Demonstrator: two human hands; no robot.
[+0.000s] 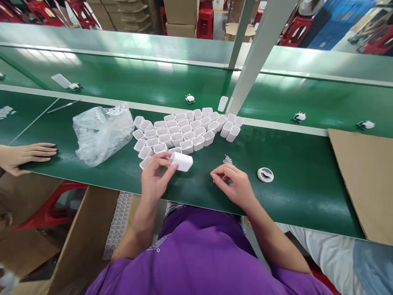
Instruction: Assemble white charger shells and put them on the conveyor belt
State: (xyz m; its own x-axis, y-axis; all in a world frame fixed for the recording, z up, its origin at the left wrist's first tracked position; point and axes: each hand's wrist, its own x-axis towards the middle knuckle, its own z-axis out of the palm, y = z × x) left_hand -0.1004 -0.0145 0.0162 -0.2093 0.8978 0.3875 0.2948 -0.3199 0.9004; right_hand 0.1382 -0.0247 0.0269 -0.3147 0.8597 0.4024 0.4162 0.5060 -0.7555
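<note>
My left hand [158, 172] grips a white plastic case [183, 162] between thumb and fingers, tilted on its side above the green worktop. Just to the right, my right hand [231, 182] has its thumb and fingertips pressed together; whatever they hold, if anything, is too small to name. Beyond those fingers lies a little heap of tiny shiny parts [227, 159]. Many open white cases [176, 137] stand packed side by side past my left hand. A round white ring-shaped piece [265, 175] rests to the right of my right hand.
A clear plastic bag [102, 133] and tweezers [64, 106] lie to the left, near another person's hand [29, 157]. Small circuit boards with white domes [190, 98] sit on the far strip. A grey post [254, 53] rises ahead; cardboard [365, 184] covers the right side.
</note>
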